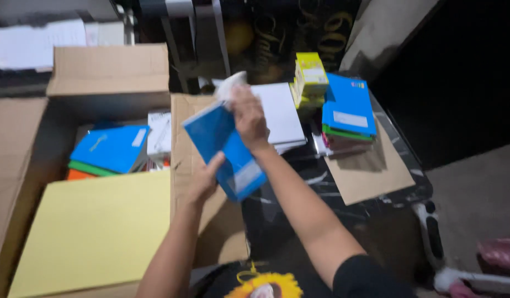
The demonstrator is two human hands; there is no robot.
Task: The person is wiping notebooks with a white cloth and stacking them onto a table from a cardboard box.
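Both my hands hold a blue notebook (pixel 224 149) with a white label, above the inner flap of an open cardboard box (pixel 109 69). My left hand (pixel 205 179) grips its lower left edge. My right hand (pixel 249 118) presses a white cloth (pixel 230 85) against the notebook's upper right edge. Inside the box lie a blue notebook (pixel 111 148) on green and orange ones, and a large yellow sheet (pixel 97 229).
On the dark marbled table (pixel 343 212) sit white paper stacks (pixel 280 113), a pile of blue and green notebooks (pixel 349 110), small yellow boxes (pixel 310 77) and a brown cardboard sheet (pixel 371 174). Something pink (pixel 500 256) lies on the floor at right.
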